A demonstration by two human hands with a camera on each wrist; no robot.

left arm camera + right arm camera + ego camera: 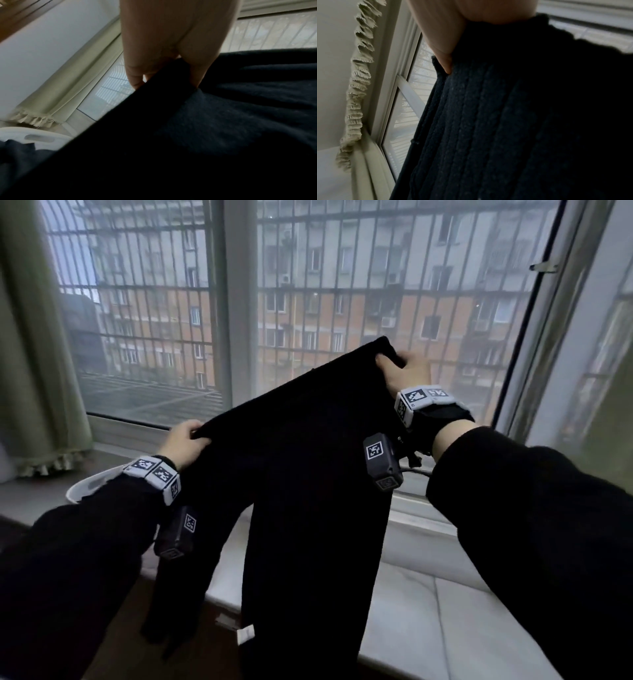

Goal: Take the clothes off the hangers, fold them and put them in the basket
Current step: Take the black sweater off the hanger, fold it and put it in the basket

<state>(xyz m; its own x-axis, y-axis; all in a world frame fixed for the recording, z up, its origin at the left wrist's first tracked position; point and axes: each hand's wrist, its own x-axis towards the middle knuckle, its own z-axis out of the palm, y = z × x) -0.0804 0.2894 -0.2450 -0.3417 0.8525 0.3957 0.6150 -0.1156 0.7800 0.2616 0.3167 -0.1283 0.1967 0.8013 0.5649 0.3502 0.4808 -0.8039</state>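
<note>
Black garment (308, 474) hangs nearest me, held up before the window (239, 302), its length dropping past the sill (445, 611). Left: white basket (89, 487) on the sill, behind my sleeve. My left hand (183, 445) pinches the garment's lower corner; my right hand (406, 373) grips the higher corner.

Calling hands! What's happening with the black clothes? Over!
Left hand and right hand grip black knit garment by its top edge. No hanger visible. White basket behind left arm.
</note>
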